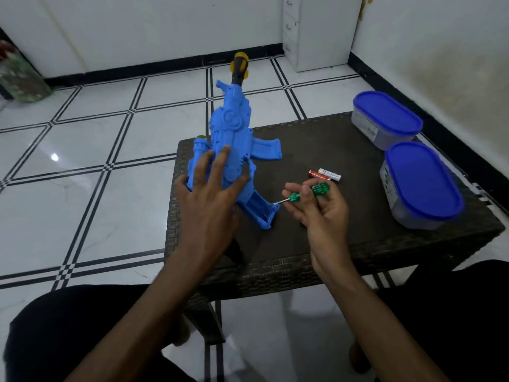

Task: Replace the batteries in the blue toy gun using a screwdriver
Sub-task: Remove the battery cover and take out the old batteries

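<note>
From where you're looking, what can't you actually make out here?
Head view only:
- Screwdriver tip: too small to see whether it sits in a screw on the toy gun grip.
- Gun's middle: covered by the left hand.
- Batteries: labels blurred, count unclear.
- Two lidded containers: contents hidden by blue lids.

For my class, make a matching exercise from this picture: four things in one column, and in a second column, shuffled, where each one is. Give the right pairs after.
Things
1. blue toy gun
2. green screwdriver
3. batteries
4. two blue-lidded tubs

Places
A. lying loose on the table, just beyond the right hand
B. at the table's right side, lids on
C. pressed flat under the left hand, barrel past the far edge
D. held in the right hand, tip at the gun's grip

Pairs: 1-C, 2-D, 3-A, 4-B
</note>
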`<act>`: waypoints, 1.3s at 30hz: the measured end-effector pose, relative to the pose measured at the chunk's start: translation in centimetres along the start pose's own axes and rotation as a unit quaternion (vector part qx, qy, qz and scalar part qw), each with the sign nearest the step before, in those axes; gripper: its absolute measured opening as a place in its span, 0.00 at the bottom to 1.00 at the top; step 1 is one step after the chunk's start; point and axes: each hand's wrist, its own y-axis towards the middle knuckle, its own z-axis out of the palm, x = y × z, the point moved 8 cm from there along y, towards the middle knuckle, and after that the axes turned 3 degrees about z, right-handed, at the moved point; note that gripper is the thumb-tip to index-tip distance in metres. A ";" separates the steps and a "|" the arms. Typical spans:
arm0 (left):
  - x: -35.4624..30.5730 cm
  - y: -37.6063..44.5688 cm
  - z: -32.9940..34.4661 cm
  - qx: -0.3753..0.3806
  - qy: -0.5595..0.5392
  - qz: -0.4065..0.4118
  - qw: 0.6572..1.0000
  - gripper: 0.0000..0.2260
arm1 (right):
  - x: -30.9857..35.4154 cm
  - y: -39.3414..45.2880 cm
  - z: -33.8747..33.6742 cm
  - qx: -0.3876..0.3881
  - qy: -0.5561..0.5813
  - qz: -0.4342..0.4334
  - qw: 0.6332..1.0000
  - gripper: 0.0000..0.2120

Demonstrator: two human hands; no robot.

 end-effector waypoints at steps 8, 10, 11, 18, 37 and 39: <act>-0.1 -0.2 0.1 0.006 0.008 -0.013 1.000 0.29 | 0.5 0.2 0.6 0.023 0.028 -0.027 0.999 0.04; -0.2 -0.2 0.2 0.005 0.005 -0.015 1.000 0.29 | 0.0 0.2 0.8 0.031 0.024 -0.025 0.999 0.04; -0.2 -0.3 0.2 0.006 0.003 -0.015 1.000 0.29 | -0.2 0.2 0.8 0.030 0.024 -0.023 0.999 0.04; 0.6 -0.2 0.9 0.019 -0.024 -0.028 0.999 0.28 | -0.9 0.4 0.1 0.029 -0.048 -0.033 0.998 0.04; 2.4 -0.7 2.8 0.029 -0.087 -0.070 0.993 0.27 | -5.3 -0.6 -1.2 0.021 0.015 0.172 0.985 0.07; 2.5 -0.6 2.9 0.030 -0.092 -0.060 0.993 0.27 | -4.4 -0.6 -1.1 0.046 -0.081 0.136 0.986 0.08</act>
